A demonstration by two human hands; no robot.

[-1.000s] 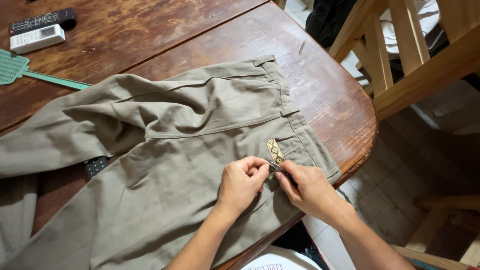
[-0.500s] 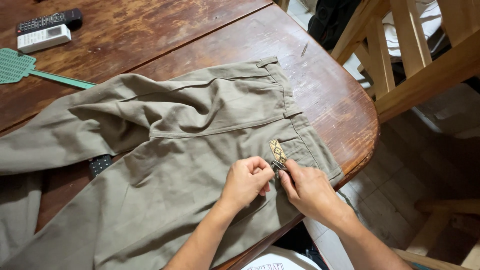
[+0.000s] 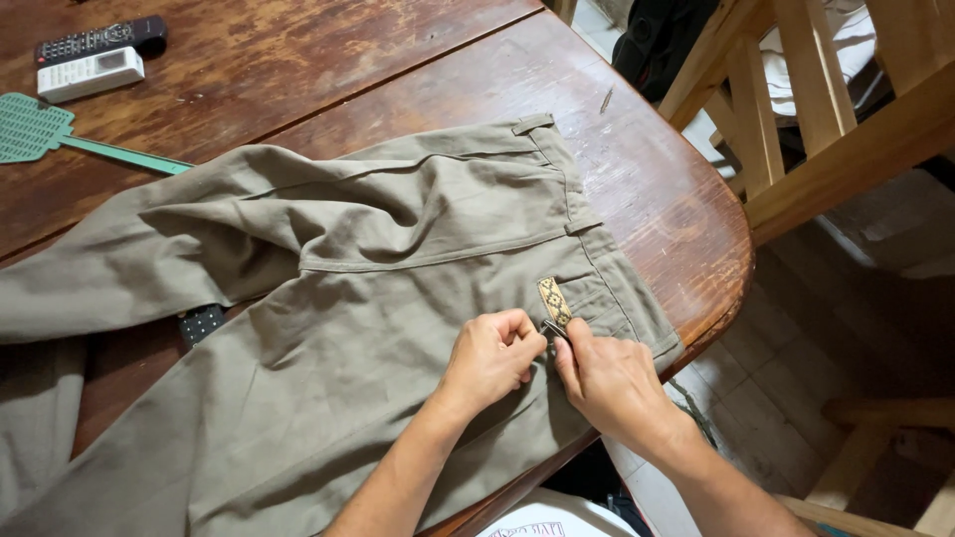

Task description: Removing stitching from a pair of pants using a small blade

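Khaki trousers [image 3: 328,298] lie spread flat across the wooden table [image 3: 418,70], waistband toward the rounded table edge on my right. Head view, the only one I have.

My left hand [image 3: 492,358] is curled, fingertips pinched narrow on the cloth just below a small patterned label [image 3: 554,301] near the waistband. My right hand [image 3: 612,383] is beside it, thumb and forefinger closed on something small and dark at the same spot; too small to tell what. The two hands nearly touch.

Around: a green fly swatter [image 3: 40,129] at the far left of the table, its handle running toward the trousers. Above it a black remote [image 3: 99,40] and a white remote [image 3: 90,75], side by side, well apart from the hands. A dark, dotted thing [image 3: 201,323] peeks out from between the trouser legs, mostly covered. A thin nail-like piece [image 3: 605,99] lies on bare wood past the waistband. Nothing sits between my hands and the label.

Surface: worn reddish-brown wood, scuffed. Wooden chair [image 3: 806,99] at upper right, tiled floor [image 3: 756,378] below.

Count: one pair of trousers, two remotes, one swatter, two hands.
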